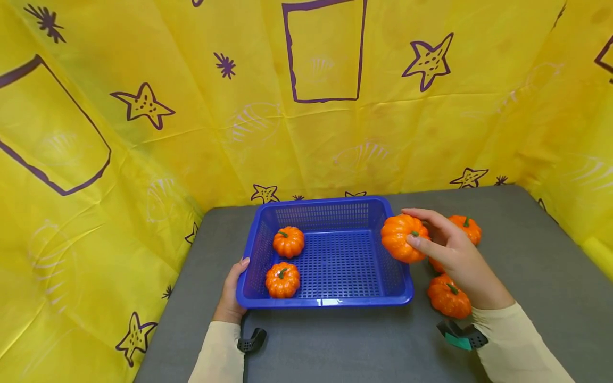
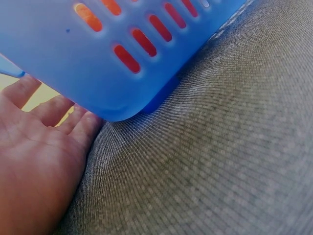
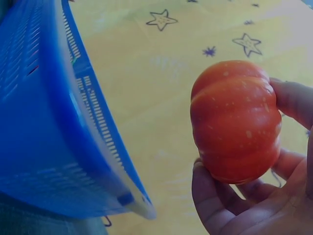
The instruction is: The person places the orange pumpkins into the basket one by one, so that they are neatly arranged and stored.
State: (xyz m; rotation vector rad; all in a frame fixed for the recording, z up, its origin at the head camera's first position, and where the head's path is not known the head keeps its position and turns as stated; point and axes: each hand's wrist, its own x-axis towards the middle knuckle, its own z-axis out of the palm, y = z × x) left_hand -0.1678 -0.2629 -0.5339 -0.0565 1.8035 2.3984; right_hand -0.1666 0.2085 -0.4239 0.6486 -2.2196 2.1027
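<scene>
My right hand (image 1: 450, 250) grips a small orange pumpkin (image 1: 404, 238) with a dark green stem, thumb on its near side. It is raised beside the right rim of a blue plastic basket (image 1: 325, 303). In the right wrist view, the fingers wrap around the ribbed pumpkin (image 3: 234, 122), apart from the basket wall (image 3: 29, 122). My left hand (image 1: 231, 292) holds the basket's left side, thumb at the rim; the left wrist view shows its fingers against the outer wall. Inside the basket, on the left, sit two pumpkins, one farther back (image 1: 289, 242) and one nearer (image 1: 282, 280).
Right of the basket, more pumpkins lie on the grey table (image 1: 335, 346): one at the back (image 1: 466, 230), one in front (image 1: 449, 297), and another between them partly hidden by my right hand. Yellow patterned cloth (image 1: 316, 143) walls the table's back and sides.
</scene>
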